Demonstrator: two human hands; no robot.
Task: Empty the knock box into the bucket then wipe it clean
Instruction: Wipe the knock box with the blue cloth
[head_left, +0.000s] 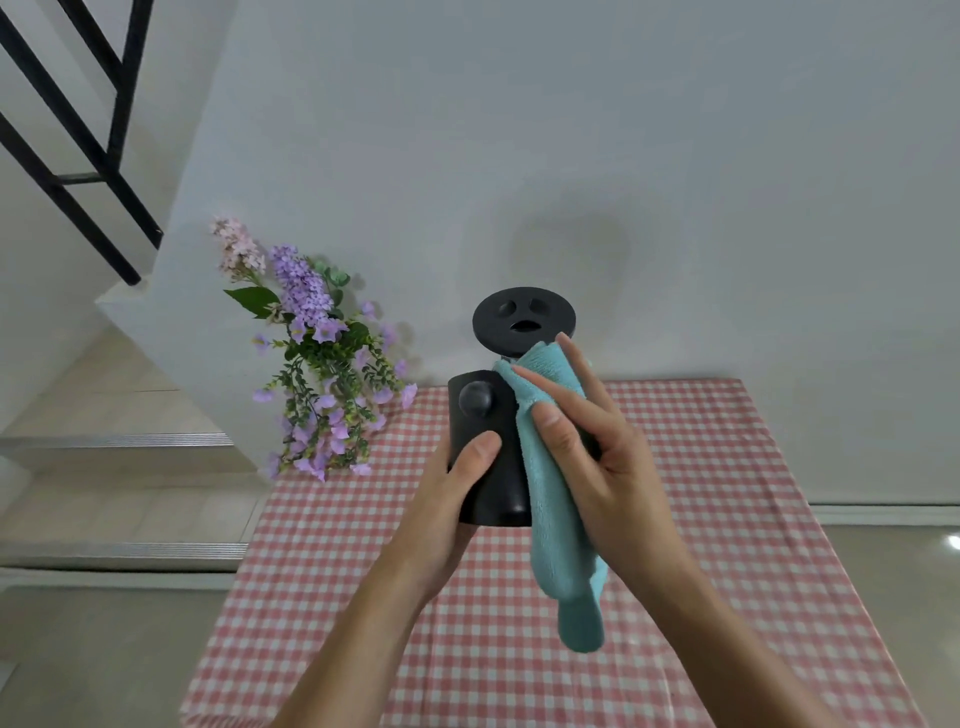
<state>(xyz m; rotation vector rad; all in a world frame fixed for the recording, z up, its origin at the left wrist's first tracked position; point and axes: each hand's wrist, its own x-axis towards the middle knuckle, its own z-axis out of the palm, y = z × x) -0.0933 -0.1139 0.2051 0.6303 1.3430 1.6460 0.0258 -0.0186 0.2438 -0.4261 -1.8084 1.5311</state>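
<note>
The left hand (457, 493) gripped the black knock box (485, 447) from its left side, thumb laid across the front wall below a round black knob (475, 399), and held it lifted above the bench (675, 519), which was covered in a red-and-white checked cloth. The right hand (597, 457) was closed around a light blue microfibre cloth (550, 499), fingers spread and pressing the cloth against the right side of the knock box. The cloth's upper end bunched over the top of the box, while its lower end hung free below the hands. Just behind the box, partly hidden by the cloth and fingers, stood a round black disc (523, 318) with three recesses. A spray of purple and pink artificial flowers (322, 358) lay at the bench's far left corner, near the stairs (114, 441).
</note>
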